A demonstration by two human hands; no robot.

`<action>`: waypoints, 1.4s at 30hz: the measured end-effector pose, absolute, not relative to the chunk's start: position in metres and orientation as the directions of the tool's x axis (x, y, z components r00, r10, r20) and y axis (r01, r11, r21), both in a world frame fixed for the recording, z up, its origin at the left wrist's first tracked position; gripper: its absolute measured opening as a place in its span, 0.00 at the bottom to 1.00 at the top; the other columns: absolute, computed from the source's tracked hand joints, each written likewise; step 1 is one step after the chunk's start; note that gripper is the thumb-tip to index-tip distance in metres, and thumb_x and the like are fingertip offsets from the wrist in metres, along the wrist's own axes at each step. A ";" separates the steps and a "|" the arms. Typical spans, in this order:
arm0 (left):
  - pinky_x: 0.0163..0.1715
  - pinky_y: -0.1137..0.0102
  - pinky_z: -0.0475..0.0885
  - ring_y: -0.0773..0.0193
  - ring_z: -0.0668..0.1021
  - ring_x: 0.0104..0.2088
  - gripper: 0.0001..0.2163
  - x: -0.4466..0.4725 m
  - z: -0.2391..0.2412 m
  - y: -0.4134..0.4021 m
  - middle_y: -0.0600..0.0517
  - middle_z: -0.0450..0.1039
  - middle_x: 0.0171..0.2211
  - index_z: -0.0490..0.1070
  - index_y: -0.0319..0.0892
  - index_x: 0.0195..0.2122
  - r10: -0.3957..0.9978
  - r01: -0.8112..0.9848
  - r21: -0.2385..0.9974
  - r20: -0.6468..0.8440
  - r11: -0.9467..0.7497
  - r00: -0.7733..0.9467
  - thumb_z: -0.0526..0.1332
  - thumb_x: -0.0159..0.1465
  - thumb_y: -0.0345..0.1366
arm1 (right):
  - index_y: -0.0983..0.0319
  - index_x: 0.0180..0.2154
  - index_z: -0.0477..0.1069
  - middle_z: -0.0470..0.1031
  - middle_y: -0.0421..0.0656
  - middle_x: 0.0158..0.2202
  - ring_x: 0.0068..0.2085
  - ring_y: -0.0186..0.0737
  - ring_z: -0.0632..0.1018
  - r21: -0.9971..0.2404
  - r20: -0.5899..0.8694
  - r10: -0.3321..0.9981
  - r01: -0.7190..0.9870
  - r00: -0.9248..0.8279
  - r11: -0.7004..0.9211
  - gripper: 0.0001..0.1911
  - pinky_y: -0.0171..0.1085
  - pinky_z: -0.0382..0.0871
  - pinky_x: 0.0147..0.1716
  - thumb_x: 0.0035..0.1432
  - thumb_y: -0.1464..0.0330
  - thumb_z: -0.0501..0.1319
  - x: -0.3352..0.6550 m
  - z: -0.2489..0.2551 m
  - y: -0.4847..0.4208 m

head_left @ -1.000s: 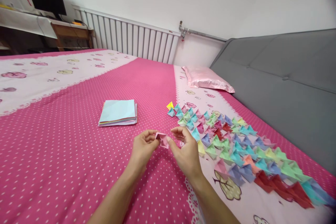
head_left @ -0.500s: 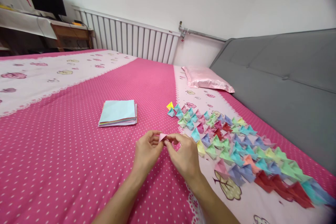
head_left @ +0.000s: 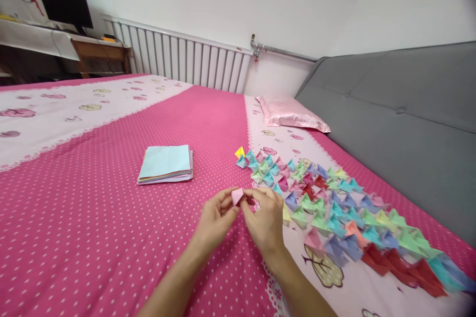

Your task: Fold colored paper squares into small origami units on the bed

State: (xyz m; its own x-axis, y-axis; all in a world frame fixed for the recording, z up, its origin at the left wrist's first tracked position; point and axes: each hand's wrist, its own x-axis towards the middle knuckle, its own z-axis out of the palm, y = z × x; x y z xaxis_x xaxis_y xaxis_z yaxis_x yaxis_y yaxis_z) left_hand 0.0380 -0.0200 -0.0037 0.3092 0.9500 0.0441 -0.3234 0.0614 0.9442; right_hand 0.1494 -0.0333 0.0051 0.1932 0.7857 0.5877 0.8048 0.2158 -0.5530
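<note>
A small folded piece of pink paper (head_left: 237, 196) is pinched between my two hands above the pink bedspread. My left hand (head_left: 214, 218) grips its left side with the fingers curled. On its right side, my right hand (head_left: 265, 215) holds it between thumb and fingers. Just right of my hands spread rows of small folded paper boats (head_left: 338, 213) in green, blue, red, pink, yellow and orange. A stack of square coloured paper (head_left: 165, 163), light blue on top, lies ahead and to the left.
The polka-dot bedspread (head_left: 92, 218) covers the bed under everything. A pink pillow (head_left: 292, 111) lies at the far right against a grey headboard (head_left: 390, 94). Beyond the bed stand a white radiator (head_left: 178, 54) and a desk with a black monitor (head_left: 63, 2).
Both hands have shifted slightly to the right with the pink paper, which now shows a wider face. The camera has tilted up a little.
</note>
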 end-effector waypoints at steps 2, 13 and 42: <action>0.41 0.69 0.67 0.58 0.74 0.42 0.17 0.038 -0.003 -0.020 0.43 0.73 0.41 0.67 0.36 0.42 0.944 -0.343 0.935 0.030 0.090 0.327 0.62 0.51 0.31 | 0.59 0.27 0.73 0.73 0.42 0.26 0.34 0.41 0.71 -0.532 0.610 0.774 0.812 0.171 0.239 0.05 0.43 0.56 0.42 0.48 0.72 0.59 0.150 0.005 -0.033; 0.35 0.73 0.68 0.63 0.76 0.35 0.24 0.038 -0.005 -0.018 0.45 0.75 0.35 0.64 0.35 0.47 0.946 -0.370 0.919 -0.010 0.136 0.323 0.65 0.49 0.34 | 0.56 0.23 0.72 0.75 0.37 0.24 0.32 0.39 0.73 -0.508 0.599 0.796 0.810 0.088 0.294 0.08 0.47 0.50 0.48 0.50 0.73 0.58 0.149 0.010 -0.036; 0.32 0.75 0.70 0.66 0.76 0.31 0.13 0.017 0.003 -0.013 0.47 0.74 0.34 0.70 0.39 0.39 0.943 -0.322 0.907 -0.184 0.272 0.279 0.64 0.51 0.33 | 0.58 0.30 0.73 0.75 0.39 0.29 0.31 0.36 0.73 -0.691 0.386 0.917 0.627 -0.100 0.360 0.08 0.36 0.65 0.33 0.47 0.73 0.58 0.172 0.027 -0.038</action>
